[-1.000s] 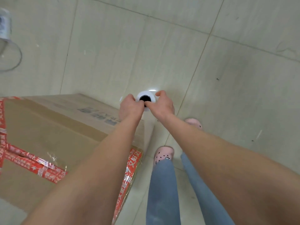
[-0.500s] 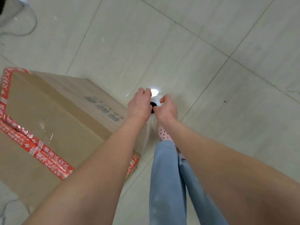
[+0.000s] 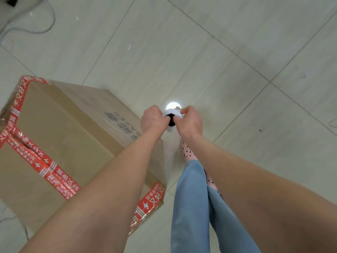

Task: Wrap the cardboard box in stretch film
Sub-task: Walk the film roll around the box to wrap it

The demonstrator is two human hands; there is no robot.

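Note:
A large cardboard box (image 3: 60, 136) sealed with red printed tape stands on the tiled floor at the left. I hold a white roll of stretch film (image 3: 172, 117) upright beside the box's near right corner, seen end-on with its dark core hole facing me. My left hand (image 3: 152, 118) grips the roll's top from the left, and my right hand (image 3: 191, 121) grips it from the right, fingers curled over the rim. A clear sheet of film (image 3: 170, 152) hangs from the roll down along the box's right corner. The roll's lower part is hidden.
My legs in blue jeans (image 3: 193, 207) and pink dotted shoes (image 3: 188, 152) stand just right of the box. Grey cables (image 3: 36, 19) lie on the floor at the top left. Open tiled floor (image 3: 237, 70) spreads ahead and to the right.
The box has swung in view, showing more of its top and far left corner. My hands with the roll stayed at its right corner, and my feet stepped closer together.

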